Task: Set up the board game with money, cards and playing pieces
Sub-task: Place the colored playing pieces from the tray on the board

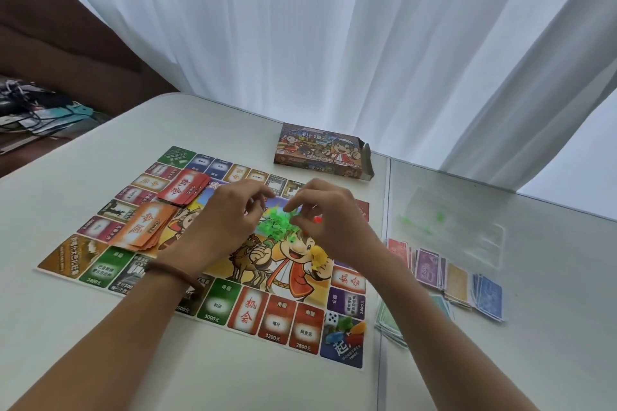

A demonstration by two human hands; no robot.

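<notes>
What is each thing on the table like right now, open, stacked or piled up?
game box, lying flat, end flap open
game board, unfolded flat
red cards, stacked, slightly slid
orange cards, stacked, fanned out
green pieces, heaped mid-board
die, on the corner square
play money, sorted into piles beside the board
right hand, pinching green pieces
left hand, fingers curled, grip unclear

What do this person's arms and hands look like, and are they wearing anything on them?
No sleeves or gloves show. The left hand has a dark reddish-brown bracelet, seemingly beaded, at its wrist. The right hand and its wrist wear nothing. No rings are visible on either.
</notes>
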